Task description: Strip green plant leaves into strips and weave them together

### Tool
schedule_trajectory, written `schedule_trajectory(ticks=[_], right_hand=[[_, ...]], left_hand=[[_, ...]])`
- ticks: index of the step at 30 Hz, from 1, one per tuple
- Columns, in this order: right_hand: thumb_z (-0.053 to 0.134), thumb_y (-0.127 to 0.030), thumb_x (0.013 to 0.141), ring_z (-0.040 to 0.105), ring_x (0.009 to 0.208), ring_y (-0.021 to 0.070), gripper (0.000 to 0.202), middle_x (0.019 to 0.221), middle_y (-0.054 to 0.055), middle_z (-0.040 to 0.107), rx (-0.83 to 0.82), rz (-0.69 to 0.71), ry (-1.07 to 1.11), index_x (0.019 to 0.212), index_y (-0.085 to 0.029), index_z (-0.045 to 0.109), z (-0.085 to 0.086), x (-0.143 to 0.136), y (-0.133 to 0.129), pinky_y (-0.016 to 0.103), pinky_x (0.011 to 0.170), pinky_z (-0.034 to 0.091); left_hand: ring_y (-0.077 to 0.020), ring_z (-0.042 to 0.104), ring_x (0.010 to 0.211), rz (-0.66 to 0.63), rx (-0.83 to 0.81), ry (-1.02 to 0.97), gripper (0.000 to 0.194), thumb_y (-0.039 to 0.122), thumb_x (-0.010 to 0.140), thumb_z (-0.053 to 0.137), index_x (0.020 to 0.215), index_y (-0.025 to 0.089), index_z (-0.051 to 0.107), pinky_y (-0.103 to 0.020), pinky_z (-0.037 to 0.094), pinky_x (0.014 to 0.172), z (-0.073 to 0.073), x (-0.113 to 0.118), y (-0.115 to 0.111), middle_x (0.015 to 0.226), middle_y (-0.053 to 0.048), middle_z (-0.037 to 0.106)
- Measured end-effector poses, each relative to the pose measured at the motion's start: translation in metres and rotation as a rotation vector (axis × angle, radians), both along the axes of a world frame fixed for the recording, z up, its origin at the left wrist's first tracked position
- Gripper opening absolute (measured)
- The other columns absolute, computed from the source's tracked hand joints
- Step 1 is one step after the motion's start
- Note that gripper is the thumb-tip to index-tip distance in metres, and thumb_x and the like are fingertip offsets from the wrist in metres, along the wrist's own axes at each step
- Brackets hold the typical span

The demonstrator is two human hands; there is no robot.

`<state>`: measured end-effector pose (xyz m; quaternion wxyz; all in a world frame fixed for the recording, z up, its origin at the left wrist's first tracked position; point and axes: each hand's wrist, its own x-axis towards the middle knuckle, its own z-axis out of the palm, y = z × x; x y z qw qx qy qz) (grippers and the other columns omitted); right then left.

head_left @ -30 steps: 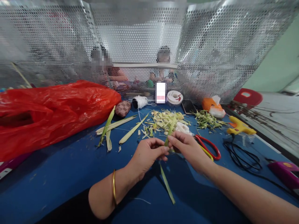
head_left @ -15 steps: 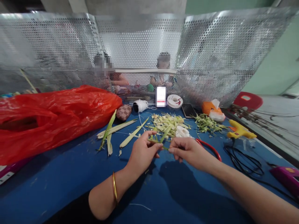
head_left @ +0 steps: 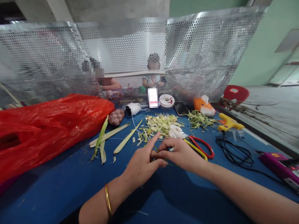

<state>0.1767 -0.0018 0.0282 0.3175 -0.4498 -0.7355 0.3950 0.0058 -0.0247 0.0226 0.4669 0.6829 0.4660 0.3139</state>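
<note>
Gold shines nearest you, in the bangle (head_left: 107, 200) on your left wrist. Ahead of it, your left hand (head_left: 140, 160) has forefinger and thumb apart; your right hand (head_left: 178, 152) meets it with bent fingers drawn close. I cannot tell whether either pinches a leaf strip. Just beyond your right hand lie red-and-yellow-handled scissors (head_left: 211, 152). Beyond your left hand, to its left, lie long leaf strips (head_left: 126, 140); past both hands spreads a heap of cut leaf pieces (head_left: 160, 122). By the look of it, much is cut up and a few long strips remain. Farther off are a ribbon roll (head_left: 166, 106) and perforated metal partition (head_left: 130, 46).
</note>
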Motion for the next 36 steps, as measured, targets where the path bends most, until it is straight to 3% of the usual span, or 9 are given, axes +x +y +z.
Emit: schedule_trajectory(ticks=[5, 11, 13, 15, 17, 19, 23, 29, 36], right_hand=[[0.062, -0.025, 0.074, 0.051, 0.062, 0.0136, 0.013, 0.064, -0.001, 0.057, 0.001, -0.109, 0.18, 0.062, -0.02, 0.06, 0.002, -0.001, 0.0, 0.027, 0.06, 0.04], [0.064, -0.029, 0.071, 0.045, 0.061, 0.0116, 0.013, 0.065, -0.003, 0.051, -0.186, -0.172, 0.427, 0.07, -0.018, 0.056, 0.004, -0.003, 0.0, 0.026, 0.058, 0.036], [0.065, -0.028, 0.07, 0.043, 0.06, 0.0108, 0.014, 0.064, -0.004, 0.049, -0.216, -0.161, 0.469, 0.07, -0.018, 0.055, 0.005, -0.004, -0.001, 0.025, 0.058, 0.035], [0.067, -0.03, 0.07, 0.041, 0.058, 0.0102, 0.017, 0.062, -0.005, 0.047, -0.202, -0.15, 0.485, 0.069, -0.018, 0.054, 0.005, -0.004, 0.0, 0.025, 0.056, 0.034], [0.068, -0.032, 0.071, 0.041, 0.058, 0.0103, 0.021, 0.061, -0.006, 0.045, -0.157, -0.132, 0.489, 0.066, -0.019, 0.053, 0.004, -0.004, 0.0, 0.025, 0.056, 0.035], [0.07, -0.034, 0.071, 0.042, 0.06, 0.0109, 0.023, 0.063, -0.005, 0.046, -0.116, -0.106, 0.494, 0.065, -0.019, 0.053, 0.003, -0.004, 0.0, 0.025, 0.056, 0.037], [0.071, -0.038, 0.071, 0.044, 0.06, 0.0115, 0.026, 0.064, -0.003, 0.048, -0.092, -0.063, 0.45, 0.067, -0.019, 0.055, -0.002, -0.004, 0.0, 0.026, 0.055, 0.038], [0.062, -0.025, 0.077, 0.043, 0.056, 0.0105, 0.017, 0.058, -0.004, 0.047, 0.047, -0.065, 0.285, 0.064, -0.019, 0.054, -0.007, -0.003, -0.001, 0.024, 0.052, 0.035], [0.063, -0.022, 0.077, 0.046, 0.06, 0.0112, 0.023, 0.065, -0.002, 0.053, 0.15, -0.132, 0.273, 0.06, -0.02, 0.048, -0.007, -0.002, -0.004, 0.025, 0.055, 0.038]], left_hand=[[-0.0136, 0.06, 0.055, 0.088, 0.018, -0.015, 0.086, 0.028, 0.078, 0.067, 0.15, 0.026, 0.021, -0.023, 0.045, 0.057, 0.0, 0.001, 0.0, 0.08, 0.0, 0.072], [-0.0136, 0.064, 0.066, 0.255, 0.221, -0.071, 0.084, 0.022, 0.081, 0.063, 0.15, 0.031, 0.017, -0.025, 0.05, 0.068, -0.004, 0.006, -0.004, 0.088, 0.001, 0.072], [-0.014, 0.064, 0.071, 0.308, 0.281, -0.083, 0.08, 0.019, 0.08, 0.062, 0.148, 0.028, 0.021, -0.026, 0.05, 0.071, -0.004, 0.006, -0.005, 0.087, 0.001, 0.071], [-0.0142, 0.064, 0.07, 0.301, 0.28, -0.087, 0.065, 0.021, 0.08, 0.064, 0.138, 0.024, 0.037, -0.026, 0.05, 0.07, -0.004, 0.007, -0.006, 0.085, 0.0, 0.07], [-0.0137, 0.063, 0.065, 0.222, 0.201, -0.123, 0.04, 0.029, 0.083, 0.062, 0.121, 0.02, 0.053, -0.025, 0.051, 0.065, -0.003, 0.007, -0.005, 0.081, -0.001, 0.068], [-0.0132, 0.06, 0.06, 0.127, 0.071, -0.195, 0.029, 0.036, 0.085, 0.059, 0.107, 0.018, 0.06, -0.025, 0.05, 0.058, -0.002, 0.008, -0.004, 0.074, 0.0, 0.064], [-0.0095, 0.051, 0.049, 0.12, -0.123, -0.28, 0.027, 0.035, 0.077, 0.068, 0.095, 0.016, 0.066, -0.021, 0.044, 0.048, -0.003, 0.009, -0.001, 0.06, 0.004, 0.056], [-0.0045, 0.04, 0.04, 0.062, -0.332, -0.253, 0.015, 0.028, 0.07, 0.071, 0.073, 0.013, 0.069, -0.019, 0.028, 0.041, -0.001, 0.009, -0.002, 0.055, 0.003, 0.057], [-0.0037, 0.035, 0.039, 0.01, -0.391, -0.223, 0.01, 0.025, 0.068, 0.07, 0.07, 0.015, 0.07, -0.02, 0.021, 0.041, 0.004, 0.01, -0.004, 0.055, 0.002, 0.063]])
